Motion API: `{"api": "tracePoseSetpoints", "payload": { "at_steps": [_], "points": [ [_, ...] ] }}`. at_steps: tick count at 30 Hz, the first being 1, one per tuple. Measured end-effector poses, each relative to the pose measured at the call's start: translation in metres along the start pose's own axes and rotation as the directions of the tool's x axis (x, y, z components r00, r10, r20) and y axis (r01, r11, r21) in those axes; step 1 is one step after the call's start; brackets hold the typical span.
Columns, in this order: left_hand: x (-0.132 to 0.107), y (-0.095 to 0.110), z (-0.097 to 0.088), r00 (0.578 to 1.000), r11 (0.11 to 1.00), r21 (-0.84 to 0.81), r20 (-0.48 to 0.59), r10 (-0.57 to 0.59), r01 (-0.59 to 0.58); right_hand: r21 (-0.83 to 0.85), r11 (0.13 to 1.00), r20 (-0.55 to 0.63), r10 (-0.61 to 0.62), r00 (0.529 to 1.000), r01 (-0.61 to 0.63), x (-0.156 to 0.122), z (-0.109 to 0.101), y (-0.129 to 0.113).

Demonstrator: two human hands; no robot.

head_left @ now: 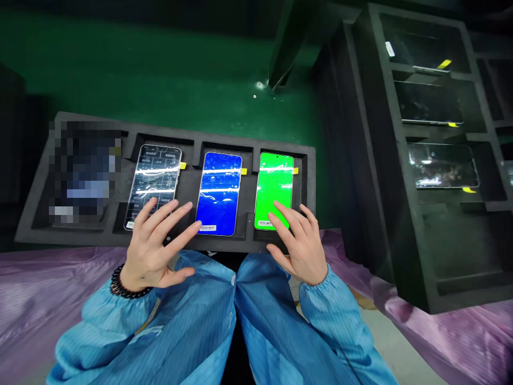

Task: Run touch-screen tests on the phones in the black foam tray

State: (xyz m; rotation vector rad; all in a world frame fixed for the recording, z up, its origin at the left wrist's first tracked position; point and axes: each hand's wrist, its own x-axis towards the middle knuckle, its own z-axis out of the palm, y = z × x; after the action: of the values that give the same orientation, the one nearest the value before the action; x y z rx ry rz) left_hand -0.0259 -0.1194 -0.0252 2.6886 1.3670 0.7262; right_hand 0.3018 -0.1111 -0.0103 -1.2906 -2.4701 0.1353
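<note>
Green-screened phone [276, 182] beneath right grip [304, 248]

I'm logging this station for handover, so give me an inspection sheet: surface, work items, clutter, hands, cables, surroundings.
Surface: green surface, reflective.
Work items: black tray holding menu phone, blue-screen phone, green-screen phone; leftmost compartment pixelated.
Clutter: small pale specks beyond the tray.
Hands: left hand open over menu phone's lower end; right hand open over green-screen phone; contact unclear.
Cables: thin dark line by right sleeve, possibly a cord.
Surroundings: compartmented stack at right with more phones; purple fabric either side.
</note>
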Motion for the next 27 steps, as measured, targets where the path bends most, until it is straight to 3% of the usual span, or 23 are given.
{"api": "tracePoseSetpoints", "payload": {
  "at_steps": [4, 10, 27],
  "points": [
    [0.0004, -0.0056, 0.0014, 0.996, 0.996, 0.043, 0.026, 0.082, -0.083, -0.016, 1.0, 0.039, -0.007, 0.999, 0.007, -0.0015, -0.0003, 0.0003],
    [0.0063, -0.0044, 0.0004, 0.992, 0.993, 0.018, -0.044, 0.118, -0.117, 0.013, 1.0, -0.032, -0.011, 0.999, 0.012, -0.0017, 0.0012, 0.0006],
    [0.0047, -0.0067, 0.0018, 0.988, 0.989, 0.03, -0.057, 0.146, -0.145, -0.019, 1.0, -0.01, -0.015, 1.0, 0.015, 0.0004, 0.0002, -0.0017]
  ]
}}
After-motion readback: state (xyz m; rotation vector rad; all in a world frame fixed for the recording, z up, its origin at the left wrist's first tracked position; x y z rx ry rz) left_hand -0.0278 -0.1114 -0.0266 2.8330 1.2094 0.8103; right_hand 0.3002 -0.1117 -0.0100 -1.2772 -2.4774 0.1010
